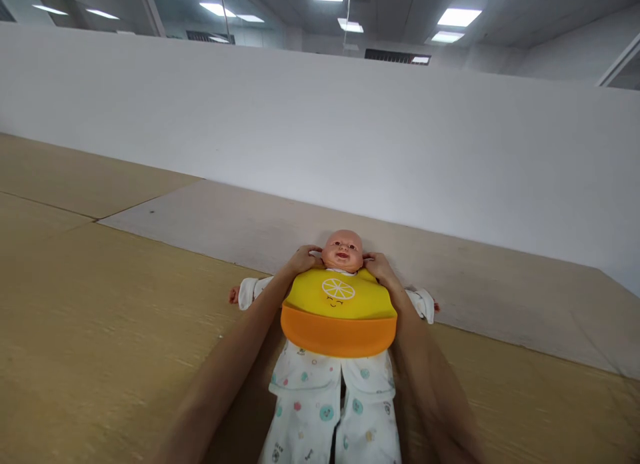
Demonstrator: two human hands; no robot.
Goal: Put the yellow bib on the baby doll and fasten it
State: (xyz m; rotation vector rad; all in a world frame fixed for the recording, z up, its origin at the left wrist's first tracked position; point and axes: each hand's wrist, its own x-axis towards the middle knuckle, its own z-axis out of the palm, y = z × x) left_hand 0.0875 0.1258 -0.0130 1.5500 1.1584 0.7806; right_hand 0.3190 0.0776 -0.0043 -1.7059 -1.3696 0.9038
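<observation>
A baby doll (343, 245) lies on its back, arms spread out, in a white printed outfit (310, 391). Across its chest is a silicone bib (310, 291), yellow with a white citrus slice and a smiling face, with an orange catch pocket (340, 334) at the bottom. My left hand (304, 259) is at the left side of the doll's neck, fingers closed on the upper edge of the bib. On the other side of the neck, my right hand (380, 267) grips the bib's other upper end. The fingertips and the bib's neck strap are partly hidden behind the doll's head.
The doll lies across a yellowish wooden surface (125, 331) and a paler grey board (200, 217). Behind its head rises a low white wall (320, 124). Glass panels (280, 17) stand above the wall, with ceiling lights showing.
</observation>
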